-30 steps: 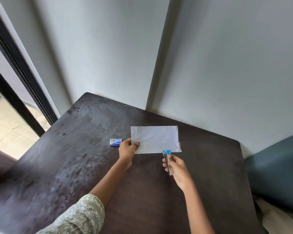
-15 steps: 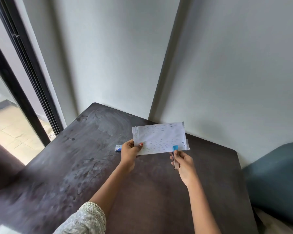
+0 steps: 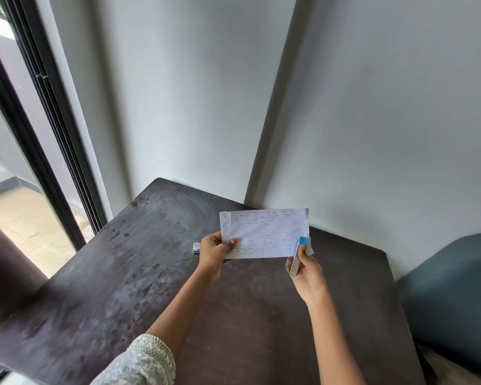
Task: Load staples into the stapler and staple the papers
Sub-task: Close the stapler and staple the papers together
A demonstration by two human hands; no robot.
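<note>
The white papers (image 3: 264, 233), marked with many short dashes, are held up off the dark table (image 3: 150, 273). My left hand (image 3: 215, 251) pinches their lower left corner. My right hand (image 3: 307, 269) grips a small metal stapler (image 3: 296, 257) with a blue tip, its jaw set over the lower right corner of the papers. A small blue and white staple box (image 3: 196, 248) lies on the table just left of my left hand, partly hidden by it.
The table stands in a corner of grey walls. A black-framed glass door (image 3: 39, 134) runs along the left. A dark teal cushioned seat (image 3: 450, 295) stands at the table's right edge.
Both hands raised the papers off the table and tilted them toward me. The stapler moved up onto the lower right corner of the papers. The camera tilted up.
</note>
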